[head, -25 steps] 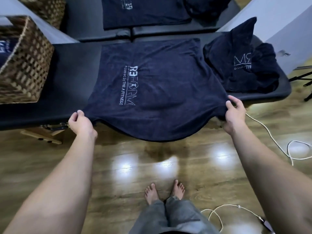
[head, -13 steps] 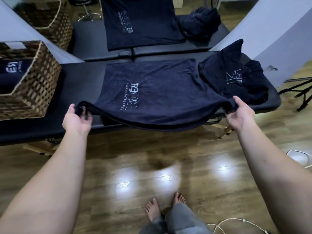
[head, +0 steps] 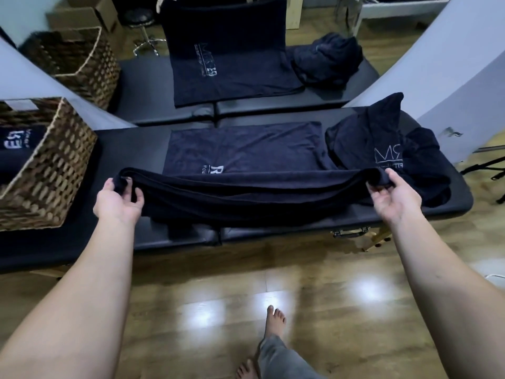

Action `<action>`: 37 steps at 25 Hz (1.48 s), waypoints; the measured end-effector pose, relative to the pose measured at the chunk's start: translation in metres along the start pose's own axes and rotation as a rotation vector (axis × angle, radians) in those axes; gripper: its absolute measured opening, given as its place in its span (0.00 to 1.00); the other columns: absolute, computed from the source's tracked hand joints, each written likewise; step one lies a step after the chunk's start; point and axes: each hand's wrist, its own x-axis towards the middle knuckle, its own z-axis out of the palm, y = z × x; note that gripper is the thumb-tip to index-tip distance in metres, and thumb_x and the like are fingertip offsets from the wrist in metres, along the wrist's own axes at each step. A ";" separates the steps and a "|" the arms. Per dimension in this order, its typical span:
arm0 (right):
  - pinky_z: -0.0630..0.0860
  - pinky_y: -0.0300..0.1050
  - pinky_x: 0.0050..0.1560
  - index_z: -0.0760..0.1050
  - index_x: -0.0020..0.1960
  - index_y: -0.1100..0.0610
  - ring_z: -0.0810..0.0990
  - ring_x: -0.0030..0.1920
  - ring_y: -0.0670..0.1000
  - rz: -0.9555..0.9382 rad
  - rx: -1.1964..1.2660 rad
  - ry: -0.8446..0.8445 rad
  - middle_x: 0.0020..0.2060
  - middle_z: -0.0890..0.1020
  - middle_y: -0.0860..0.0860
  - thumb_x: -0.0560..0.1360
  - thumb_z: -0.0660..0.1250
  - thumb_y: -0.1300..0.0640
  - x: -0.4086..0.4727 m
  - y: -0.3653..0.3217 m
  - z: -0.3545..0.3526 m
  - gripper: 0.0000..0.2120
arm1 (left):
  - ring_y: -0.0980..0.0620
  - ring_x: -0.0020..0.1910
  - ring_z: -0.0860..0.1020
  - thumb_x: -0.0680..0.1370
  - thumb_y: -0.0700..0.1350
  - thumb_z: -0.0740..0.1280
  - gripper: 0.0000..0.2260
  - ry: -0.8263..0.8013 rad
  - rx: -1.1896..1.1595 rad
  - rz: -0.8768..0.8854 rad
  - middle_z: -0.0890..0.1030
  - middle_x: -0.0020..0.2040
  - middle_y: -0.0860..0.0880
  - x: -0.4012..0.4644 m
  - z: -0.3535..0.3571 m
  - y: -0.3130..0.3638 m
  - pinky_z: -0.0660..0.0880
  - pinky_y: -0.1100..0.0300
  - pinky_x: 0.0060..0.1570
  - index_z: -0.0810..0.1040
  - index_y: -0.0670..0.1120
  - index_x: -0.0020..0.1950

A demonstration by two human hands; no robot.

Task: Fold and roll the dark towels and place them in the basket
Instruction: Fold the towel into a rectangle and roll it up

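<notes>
Both hands, left hand and right hand, each gripping a corner of the dark towel, white "R" print half covered.

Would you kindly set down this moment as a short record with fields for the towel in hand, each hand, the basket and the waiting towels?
towel in work: dark navy terry towel with white lettering, far half flat on the black padded table, near edge lifted and carried over it
left hand: grips the lifted edge's left corner
right hand: grips the right corner
basket: brown woven wicker basket on the table's left end, a dark towel inside
waiting: crumpled pile of dark towels on the right end
</notes>
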 end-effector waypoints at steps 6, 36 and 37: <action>0.84 0.49 0.34 0.76 0.49 0.60 0.82 0.48 0.56 0.031 -0.086 0.030 0.48 0.82 0.56 0.82 0.63 0.63 0.055 -0.003 0.044 0.05 | 0.56 0.36 0.86 0.83 0.41 0.58 0.09 0.062 0.019 -0.020 0.83 0.45 0.52 0.040 0.046 -0.010 0.75 0.58 0.41 0.76 0.52 0.51; 0.78 0.55 0.61 0.81 0.54 0.51 0.82 0.60 0.56 -0.180 -1.262 -0.063 0.56 0.84 0.52 0.79 0.67 0.48 0.260 0.118 0.143 0.09 | 0.50 0.79 0.60 0.85 0.51 0.60 0.22 -0.186 1.501 0.482 0.66 0.79 0.49 0.235 0.169 -0.151 0.56 0.51 0.78 0.66 0.46 0.78; 0.74 0.54 0.66 0.81 0.57 0.52 0.79 0.63 0.56 -0.241 -1.454 -0.148 0.59 0.83 0.52 0.79 0.67 0.49 0.257 0.123 0.137 0.11 | 0.50 0.81 0.57 0.85 0.51 0.60 0.23 -0.256 1.627 0.518 0.64 0.80 0.49 0.234 0.157 -0.158 0.53 0.49 0.79 0.66 0.46 0.79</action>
